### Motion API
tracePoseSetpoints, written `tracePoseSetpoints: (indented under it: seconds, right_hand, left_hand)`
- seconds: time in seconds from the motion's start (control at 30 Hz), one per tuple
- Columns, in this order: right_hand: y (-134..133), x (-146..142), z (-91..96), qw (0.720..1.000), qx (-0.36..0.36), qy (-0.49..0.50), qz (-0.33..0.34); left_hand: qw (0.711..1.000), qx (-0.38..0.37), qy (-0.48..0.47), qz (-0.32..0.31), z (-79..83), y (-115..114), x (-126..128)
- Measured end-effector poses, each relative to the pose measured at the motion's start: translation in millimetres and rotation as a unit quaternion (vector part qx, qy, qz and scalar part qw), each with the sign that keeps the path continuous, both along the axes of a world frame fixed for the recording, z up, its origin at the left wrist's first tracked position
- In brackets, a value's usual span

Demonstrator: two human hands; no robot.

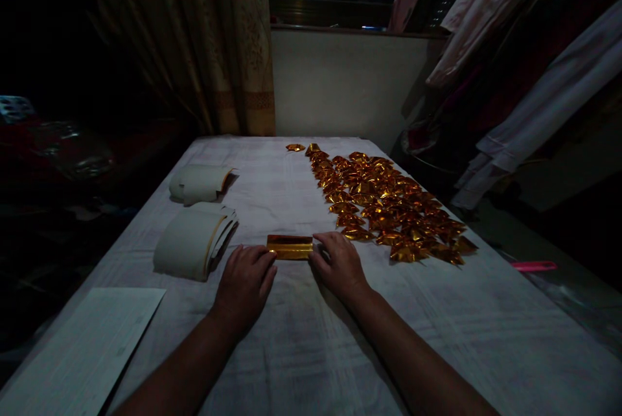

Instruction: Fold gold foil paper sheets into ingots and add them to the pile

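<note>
A strip of shiny gold foil paper (290,247), with long creases across it, lies on the cloth-covered table between my hands. My left hand (246,278) pinches its left end, the fingers bent at the edge. At the right end, my right hand (339,265) grips the paper between thumb and fingers. To the right spreads a heap of folded gold foil pieces (383,196), shaped like small boats with pointed ends. One such gold piece (295,148) sits apart at the far edge.
Two curved stacks of pale sheets (187,244) stand on the left, one behind the other. A flat white sheet (87,345) lies at the near left. Beyond are a curtain (233,46) and a pale wall (340,85); clothes (549,98) hang at the right.
</note>
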State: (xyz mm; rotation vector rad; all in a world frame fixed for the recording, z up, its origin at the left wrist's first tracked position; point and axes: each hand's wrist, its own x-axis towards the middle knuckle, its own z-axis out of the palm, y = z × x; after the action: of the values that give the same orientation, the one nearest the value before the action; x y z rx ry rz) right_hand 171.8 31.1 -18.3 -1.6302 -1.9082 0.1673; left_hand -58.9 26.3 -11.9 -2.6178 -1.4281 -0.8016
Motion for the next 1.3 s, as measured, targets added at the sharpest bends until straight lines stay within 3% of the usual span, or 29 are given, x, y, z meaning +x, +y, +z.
tracePoseSetpoints:
  seconds: [0.13,0.33,0.47,0.63,0.73,0.83,0.93,1.03,1.3]
  right_hand:
    - [1,-2,0.8,1.0,-0.013,-0.014,-0.025]
    - [2,-6,7.3,1.0,-0.01,0.014,-0.001]
    - [-1,-7,14.9,0.998,-0.056,0.031,0.018]
    - [-6,-9,18.4,0.985,-0.105,0.139,-0.003]
    - [-6,-13,17.1,0.951,-0.116,0.284,-0.022]
    - [-5,-20,15.6,0.887,-0.133,0.441,-0.027]
    - [-7,-31,14.4,0.847,-0.148,0.51,-0.002]
    - [-13,-40,12.2,0.858,-0.139,0.491,0.051]
    - [-15,-36,-0.1,0.957,-0.044,0.255,0.127]
  left_hand:
    - [1.0,0.001,0.0,0.001,-1.1,0,0]
    - [1.0,0.005,0.009,0.0,-0.8,0,0]
    - [1.0,0.0,0.007,0.003,0.4,0,0]
    - [1.0,0.005,-0.009,0.005,7.0,-3,1]
    - [0.999,0.022,-0.035,-0.01,11.1,-6,2]
    - [0.996,0.045,-0.061,-0.041,11.1,-9,5]
    - [0.994,0.052,-0.073,-0.058,7.9,-12,8]
    - [0.995,0.028,-0.079,-0.059,5.2,-13,9]
    - [0.993,0.001,-0.107,-0.046,4.2,-11,8]
